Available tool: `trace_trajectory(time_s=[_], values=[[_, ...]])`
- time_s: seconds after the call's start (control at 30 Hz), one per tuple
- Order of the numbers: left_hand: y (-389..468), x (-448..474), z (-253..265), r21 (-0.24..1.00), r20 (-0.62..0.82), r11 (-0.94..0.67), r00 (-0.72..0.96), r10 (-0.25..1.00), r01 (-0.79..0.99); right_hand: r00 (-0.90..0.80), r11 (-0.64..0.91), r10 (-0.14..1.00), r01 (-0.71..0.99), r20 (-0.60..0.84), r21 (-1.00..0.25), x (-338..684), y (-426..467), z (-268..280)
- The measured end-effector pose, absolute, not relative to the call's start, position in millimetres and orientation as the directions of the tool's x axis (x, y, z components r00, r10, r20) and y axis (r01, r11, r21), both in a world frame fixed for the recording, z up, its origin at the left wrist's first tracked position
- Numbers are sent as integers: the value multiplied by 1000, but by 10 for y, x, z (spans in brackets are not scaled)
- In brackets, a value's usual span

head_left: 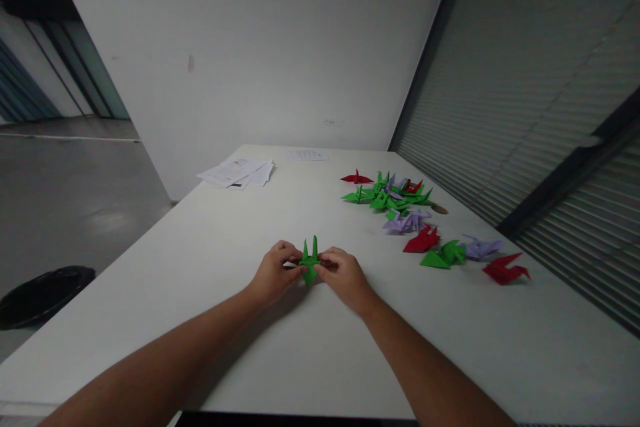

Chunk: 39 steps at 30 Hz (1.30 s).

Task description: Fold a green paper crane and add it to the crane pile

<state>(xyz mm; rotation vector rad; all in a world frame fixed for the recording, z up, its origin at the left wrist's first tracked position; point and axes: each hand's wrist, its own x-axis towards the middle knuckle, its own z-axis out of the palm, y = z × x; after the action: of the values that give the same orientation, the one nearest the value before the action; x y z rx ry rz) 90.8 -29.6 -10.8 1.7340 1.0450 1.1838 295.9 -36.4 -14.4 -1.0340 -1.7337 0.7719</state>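
Note:
A green folded paper piece point(310, 269), like a part-folded origami crane, is held between both hands over the middle of the white table point(240, 360). Two narrow points stand up from it, and a wider flap hangs below. My left hand point(278, 272) pinches its left side between thumb and fingers. On the right side, my right hand point(344, 276) grips it the same way. The fingers hide parts of the paper's edges.
Several green, red and lilac paper cranes point(385, 195) lie heaped at the back right. Nearer are a red crane point(504, 271) and a green crane point(444, 255). Printed sheets point(235, 172) lie at the back left. A black-lined bin point(43, 297) stands left of the table.

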Motion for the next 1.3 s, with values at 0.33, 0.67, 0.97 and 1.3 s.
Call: trace_trajectory(time_s=[0.33, 0.67, 0.97, 1.3], values=[[-322, 940, -123, 986, 161, -169, 337, 928, -6, -253, 401, 903, 205, 347, -893, 2957, -393, -65], [-365, 944, -94, 997, 71, -60, 418, 906, -38, -213, 269, 929, -172, 302, -948, 3043, -371, -50], [-354, 934, -82, 998, 66, -70, 399, 914, -4, -278, 618, 785, 303, 553, -725, 3118, -387, 56], [-356, 943, -96, 996, 75, -46, 448, 891, -74, -314, 720, 681, 451, 662, -527, 3127, -420, 77]])
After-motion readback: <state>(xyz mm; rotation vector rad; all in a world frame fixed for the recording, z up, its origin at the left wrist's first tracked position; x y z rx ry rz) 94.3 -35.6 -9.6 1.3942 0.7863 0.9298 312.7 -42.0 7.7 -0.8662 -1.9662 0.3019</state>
